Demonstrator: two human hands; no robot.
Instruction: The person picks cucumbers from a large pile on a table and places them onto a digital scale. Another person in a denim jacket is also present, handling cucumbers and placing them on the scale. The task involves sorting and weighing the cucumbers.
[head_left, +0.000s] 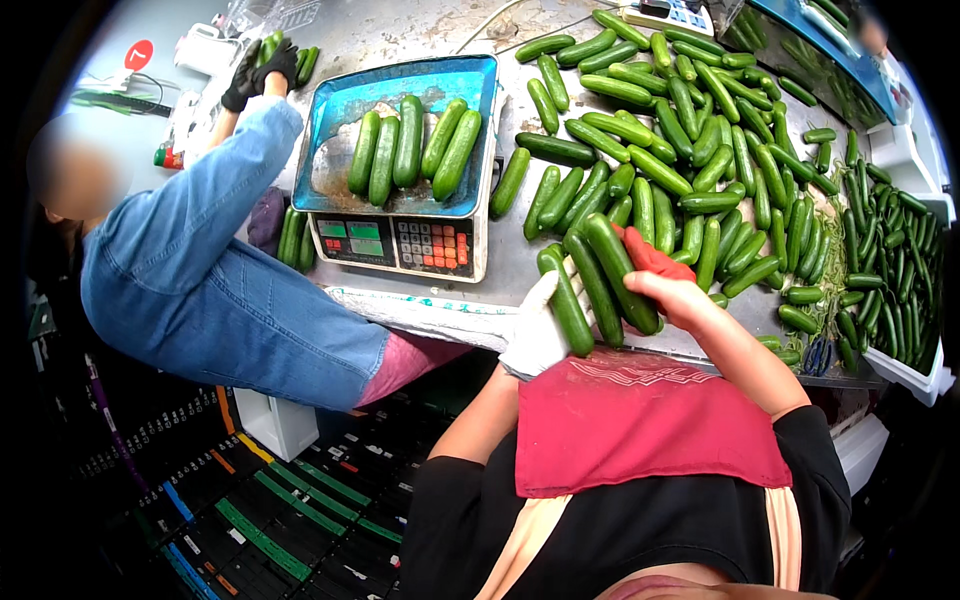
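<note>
My left hand (534, 330), in a white glove, holds cucumbers (568, 304) from below at the table's front edge. My right hand (664, 274), partly covered in red with the thumb bare, grips the rightmost cucumber (621, 271) of the same bunch. A large pile of loose cucumbers (682, 135) lies just beyond both hands. To the left stands a digital scale (442, 247) with a worn blue pan (322, 135); several cucumbers (407, 142) lie side by side in the pan. Parts of my fingers are hidden behind the held cucumbers.
A co-worker in blue sits at left, their black-gloved hands (259, 75) at more cucumbers. A white crate (911, 382) full of small cucumbers stands at right, near blue-handled scissors (817, 355). A power strip (675, 16) lies at the back. A rolled white sheet (427, 319) runs along the front edge.
</note>
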